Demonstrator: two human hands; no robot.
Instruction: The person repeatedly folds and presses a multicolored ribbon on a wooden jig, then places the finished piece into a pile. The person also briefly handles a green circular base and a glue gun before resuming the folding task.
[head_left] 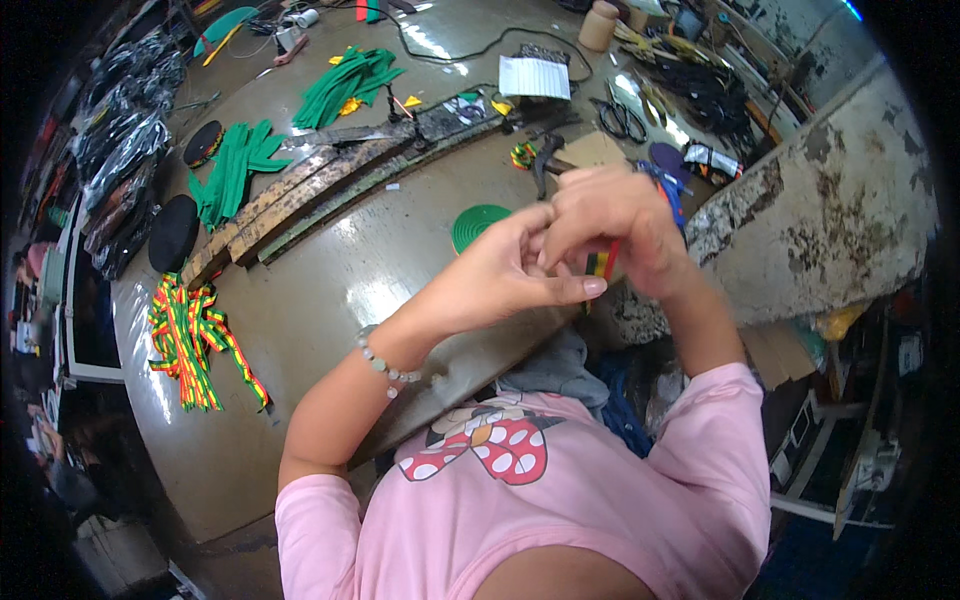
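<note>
One broad, glossy table carries nearly everything, with a long scuffed beam lying across it. Two heaps of green strips come next in size: the far green heap beyond the beam, and the near green heap beside its left end. A tangle of red, yellow and green ribbons lies at the table's left edge.

The left hand and right hand meet above the table's near edge. Both sets of fingers are bent, the left thumb stretched out; the tips overlap, so I cannot tell how tightly either closes. A white sheet is lined, but nothing on it can be read — no brand or label is legible elsewhere either.

Smaller still, a green coil shows beyond the left forearm. Smallest is the striped strip between the hands — which one grips it is hidden. I judge this piece unfinished; whether the tangled ribbons are done or waiting, I cannot tell.
</note>
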